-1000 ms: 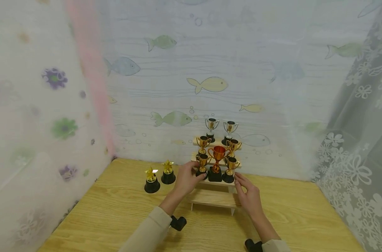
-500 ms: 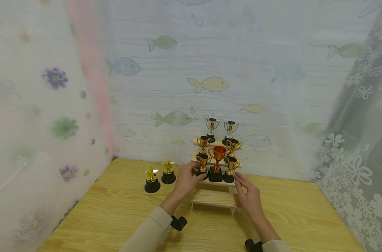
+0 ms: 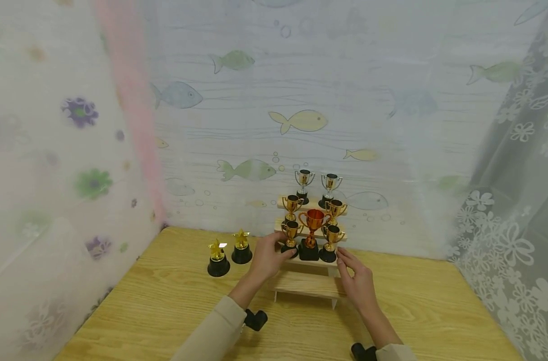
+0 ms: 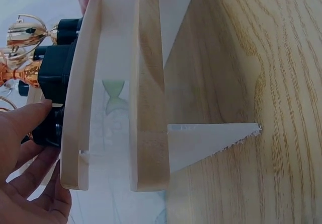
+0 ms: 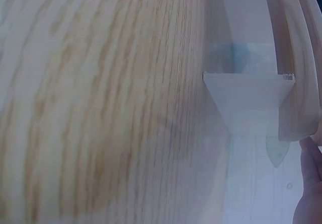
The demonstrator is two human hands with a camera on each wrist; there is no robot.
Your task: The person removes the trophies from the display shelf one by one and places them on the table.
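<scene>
In the head view, a tiered wooden stand with white supports bears several small trophies. My left hand pinches the black base of the left gold trophy cup, which stands upright on a lower shelf; the left wrist view shows the thumb on that base. Beside it are an orange-bronze trophy cup and the right gold trophy cup. My right hand touches the right end of this shelf with extended fingers, close to that last cup's base. Its fingers meet the shelf end in the right wrist view.
Two star trophies with black bases stand on the wooden table left of the stand. Gold cups and silver cups occupy the upper shelves. Behind hangs a fish-print curtain; a lace curtain is at right.
</scene>
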